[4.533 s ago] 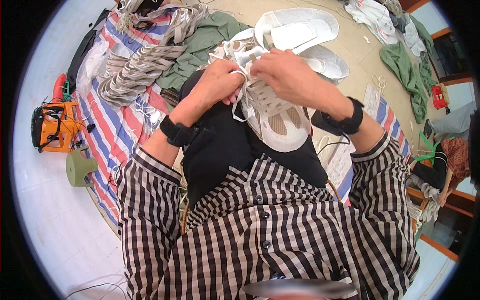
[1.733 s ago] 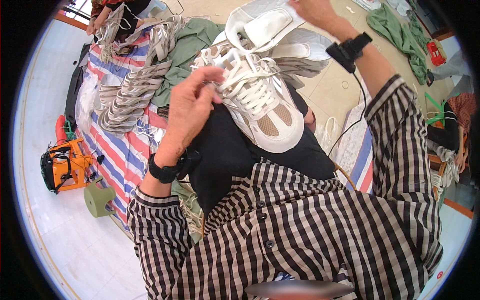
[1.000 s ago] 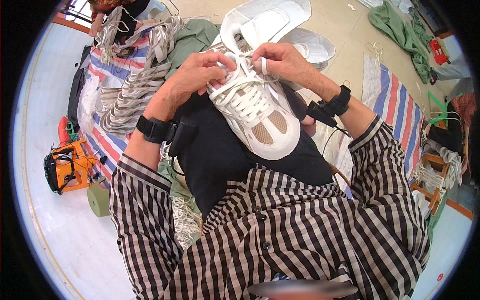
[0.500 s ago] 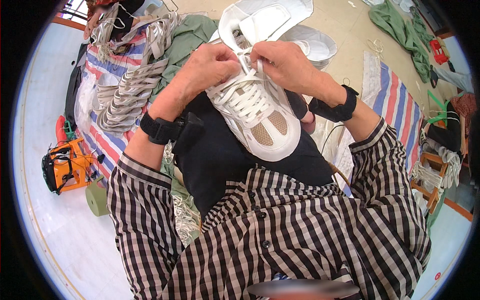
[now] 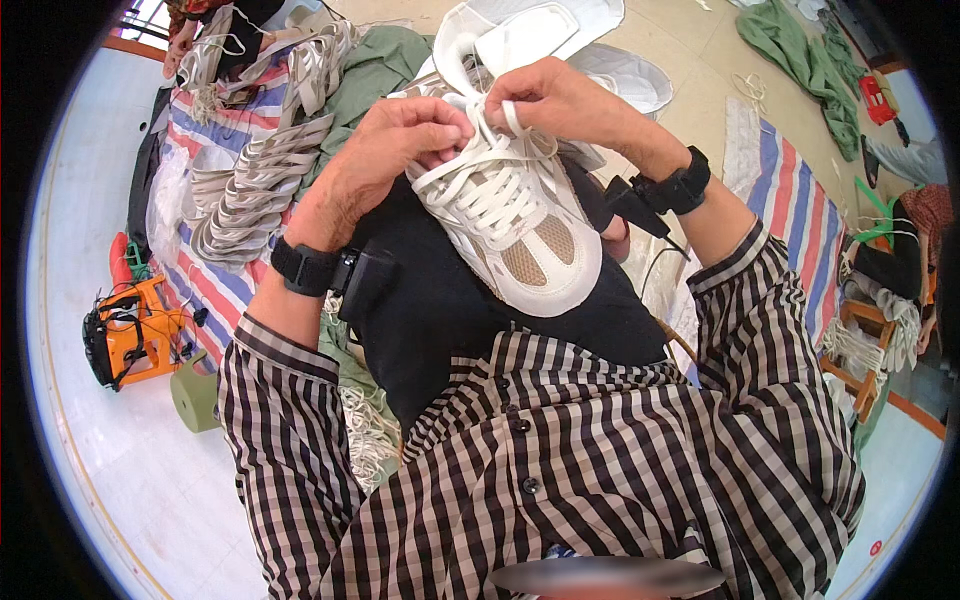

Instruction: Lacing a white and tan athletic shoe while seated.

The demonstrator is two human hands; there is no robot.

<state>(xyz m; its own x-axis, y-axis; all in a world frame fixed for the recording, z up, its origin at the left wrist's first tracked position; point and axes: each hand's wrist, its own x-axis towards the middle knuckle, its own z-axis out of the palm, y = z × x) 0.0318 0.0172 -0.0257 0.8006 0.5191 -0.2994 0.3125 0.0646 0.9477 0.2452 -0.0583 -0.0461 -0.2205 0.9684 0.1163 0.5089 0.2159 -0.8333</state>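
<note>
A white and beige sneaker upper rests on my dark-clothed lap, toe toward me, with white laces crossed over its front. At the top of the lacing, my left hand has its thumb and fingers pinched together on the lace, left of the tongue. Just right of it, my right hand is closed on a lace, a loop of which hangs below its fingers. The lace between the two hands is partly hidden by my fingers. Above them the shoe's white lining and flat sole-shaped piece stick out.
Stacked shoe uppers lie on a striped sheet at left, beside green cloth. An orange stool and a green roll stand on the left floor. Other people sit at the upper left and far right. Loose laces hang by my left thigh.
My right hand has moved up and slightly left, pulling the lace into a larger loop. My left hand has shifted a little left and down, and its fingers have turned.
</note>
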